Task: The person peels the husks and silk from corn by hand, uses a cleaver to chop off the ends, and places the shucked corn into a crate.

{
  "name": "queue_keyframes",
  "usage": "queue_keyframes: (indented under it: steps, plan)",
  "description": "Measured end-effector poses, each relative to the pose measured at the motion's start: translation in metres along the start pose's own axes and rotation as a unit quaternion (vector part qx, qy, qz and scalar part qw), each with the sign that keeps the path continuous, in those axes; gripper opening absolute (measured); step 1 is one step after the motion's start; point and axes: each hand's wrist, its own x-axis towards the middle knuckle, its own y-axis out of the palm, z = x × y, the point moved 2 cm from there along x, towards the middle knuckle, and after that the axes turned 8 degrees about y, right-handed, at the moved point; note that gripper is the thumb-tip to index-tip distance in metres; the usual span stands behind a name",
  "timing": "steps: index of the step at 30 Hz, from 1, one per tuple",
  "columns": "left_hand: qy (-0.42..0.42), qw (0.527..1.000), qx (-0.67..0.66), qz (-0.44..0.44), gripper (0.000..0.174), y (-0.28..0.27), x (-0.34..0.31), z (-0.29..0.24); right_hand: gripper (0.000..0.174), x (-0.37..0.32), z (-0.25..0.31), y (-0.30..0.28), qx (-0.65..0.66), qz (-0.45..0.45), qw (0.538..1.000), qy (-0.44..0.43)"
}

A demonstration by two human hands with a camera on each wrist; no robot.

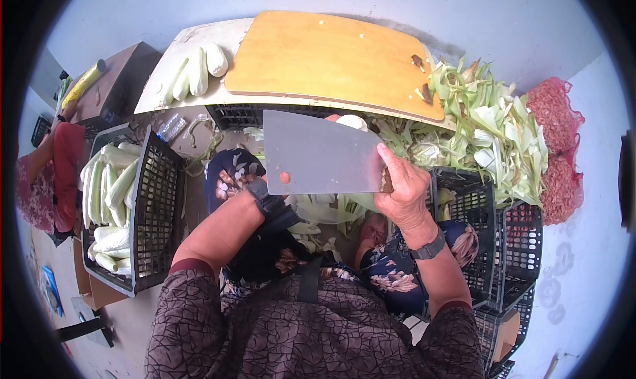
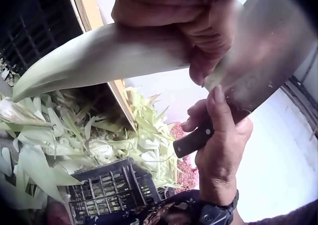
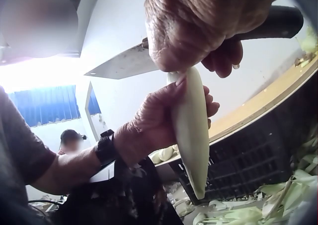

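A broad cleaver (image 1: pixel 318 157) is gripped by its dark handle (image 2: pixel 194 140) in my right hand (image 1: pixel 405 188), with the thumb laid along the blade. My left hand (image 3: pixel 151 121) holds an ear of corn (image 3: pixel 193 130) wrapped in pale green husk. Its tapered tip points down and away from the hand. At the ear's thick end, the right hand and cleaver are close against it, as the left wrist view shows. From the head view, the blade hides most of the left hand and the corn.
An orange board (image 1: pixel 331 61) lies on the table ahead, beside several corn ears (image 1: pixel 199 71). Husks (image 1: pixel 490 141) are heaped on the right near a red mesh sack (image 1: pixel 560 147). Black crates (image 1: pixel 464 227) stand at right; another crate (image 1: pixel 159 213) with corn is left. Another person (image 1: pixel 56 174) sits far left.
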Motion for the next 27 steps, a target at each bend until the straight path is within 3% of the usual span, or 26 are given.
queue_keyframes:
  steps: [4,6,9,13,15,19,20,21,22,24,27]
  plan:
    - [0.028,0.993,0.108,0.029,0.058,0.013,0.000,-0.013,0.054,0.000,0.000,0.000,0.022,-0.011,0.999,-0.023]
    - [-0.011,0.975,0.223,0.019,0.056,0.031,-0.001,-0.030,0.055,0.000,0.001,-0.002,0.027,-0.012,0.999,-0.030]
    - [0.014,0.965,0.260,0.035,0.054,0.040,-0.002,-0.036,0.057,-0.001,0.001,-0.002,-0.007,0.022,1.000,-0.019]
    - [0.073,0.957,0.279,0.003,0.042,0.050,0.002,-0.039,0.058,0.000,0.003,-0.003,0.032,-0.002,0.999,-0.038]
    - [0.017,0.990,0.134,-0.051,0.038,0.046,0.001,-0.035,0.058,0.000,0.004,-0.004,0.035,0.002,0.999,-0.036]
    - [0.039,0.976,0.212,-0.029,0.035,0.047,0.007,-0.039,0.051,-0.001,0.005,-0.004,0.034,0.016,0.999,-0.037]
    - [0.076,0.922,0.380,-0.004,0.033,0.043,0.007,-0.041,0.049,0.000,0.005,-0.004,0.037,0.009,0.998,-0.045]
    - [0.110,0.837,0.536,0.021,0.031,0.040,0.008,-0.040,0.049,0.001,0.005,-0.003,0.036,0.008,0.998,-0.046]
    - [0.111,0.836,0.536,0.022,0.031,0.032,0.009,-0.028,0.046,0.002,0.004,-0.003,0.034,-0.003,0.998,-0.053]
    - [0.250,0.680,0.689,-0.039,0.032,0.023,0.010,-0.008,0.044,0.003,0.002,-0.001,0.030,-0.016,0.998,-0.057]
    - [0.253,0.684,0.682,-0.060,0.031,0.016,0.013,-0.001,0.040,0.004,-0.002,0.001,0.040,-0.020,0.997,-0.066]
